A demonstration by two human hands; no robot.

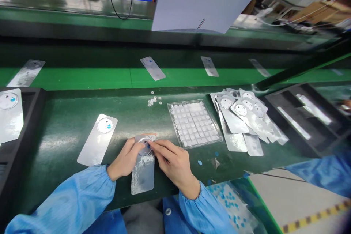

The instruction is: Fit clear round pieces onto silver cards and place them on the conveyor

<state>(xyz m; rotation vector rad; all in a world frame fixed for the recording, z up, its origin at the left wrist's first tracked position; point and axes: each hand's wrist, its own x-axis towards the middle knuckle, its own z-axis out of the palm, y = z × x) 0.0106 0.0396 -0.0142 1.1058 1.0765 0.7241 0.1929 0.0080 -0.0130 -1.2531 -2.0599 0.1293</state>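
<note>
A silvery rectangular plate [144, 175] with a round disc at its far end lies on the green bench in front of me. My left hand [127, 158] grips its upper left edge, thumb on the disc. Fingers pinched together, my right hand [172, 159] touches the disc's right side beside a small blue dot [148, 146]. Whatever is between those fingertips is hidden. Left of my hands lies a similar plate [95, 142] with a blue dot on its white disc. A clear tray [219, 138] filled with small white pieces sits to the right.
Several small white rings [155, 98] lie beyond my hands. Stacked plates [238, 117] stand right, near a black tray [298, 117]. Loose blue discs [200, 162] dot the front edge, above a bag of blue pieces [230, 201]. Plates [153, 68] lie on the green conveyor [104, 78].
</note>
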